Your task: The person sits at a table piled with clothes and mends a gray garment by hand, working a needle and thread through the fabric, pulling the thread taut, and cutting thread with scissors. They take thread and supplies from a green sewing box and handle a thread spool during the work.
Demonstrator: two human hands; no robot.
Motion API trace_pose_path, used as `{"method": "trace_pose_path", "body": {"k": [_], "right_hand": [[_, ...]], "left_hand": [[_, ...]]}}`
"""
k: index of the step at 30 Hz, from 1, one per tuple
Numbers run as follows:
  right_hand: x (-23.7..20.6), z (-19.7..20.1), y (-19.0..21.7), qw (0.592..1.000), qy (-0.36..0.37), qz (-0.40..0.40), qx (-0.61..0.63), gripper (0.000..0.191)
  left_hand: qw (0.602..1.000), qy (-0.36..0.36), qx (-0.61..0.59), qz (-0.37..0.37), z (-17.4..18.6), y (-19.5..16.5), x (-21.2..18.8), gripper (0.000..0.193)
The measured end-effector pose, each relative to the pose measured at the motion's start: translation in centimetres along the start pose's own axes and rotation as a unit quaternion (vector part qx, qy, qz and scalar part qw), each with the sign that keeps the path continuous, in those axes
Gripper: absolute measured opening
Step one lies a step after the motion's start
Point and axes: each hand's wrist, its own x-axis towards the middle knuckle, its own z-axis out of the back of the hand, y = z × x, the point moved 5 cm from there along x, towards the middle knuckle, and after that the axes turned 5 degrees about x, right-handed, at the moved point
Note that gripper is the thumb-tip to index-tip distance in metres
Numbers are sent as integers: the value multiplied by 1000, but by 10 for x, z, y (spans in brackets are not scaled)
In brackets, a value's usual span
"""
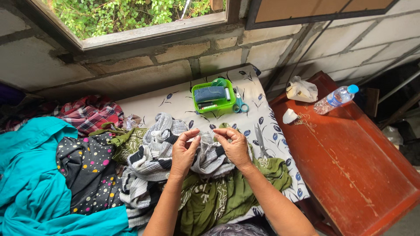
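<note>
Landmark: red table (350, 175), right of the cloth-covered surface.
Bottle: clear plastic bottle (334, 99) with blue cap, lying tilted on the far end of the red table; its label is a pale band round the middle.
Bag: crumpled whitish bag (302, 90), on the far left corner of the red table, just left of the bottle.
Tray: green box (213, 97), rectangular, well left of the red table; holds small packets, too small to tell apart.
Signs, screens: none visible.
</note>
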Motion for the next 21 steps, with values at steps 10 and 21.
{"method": "trace_pose_path", "body": {"k": [10, 21], "right_hand": [[-47, -12, -10, 998, -20, -61, 28, 12], [-59, -18, -12, 997, -14, -72, 13, 11]], "left_hand": [[995, 80, 0, -59, 7, -7, -17, 20], [992, 112, 14, -62, 2, -8, -18, 17]]}}
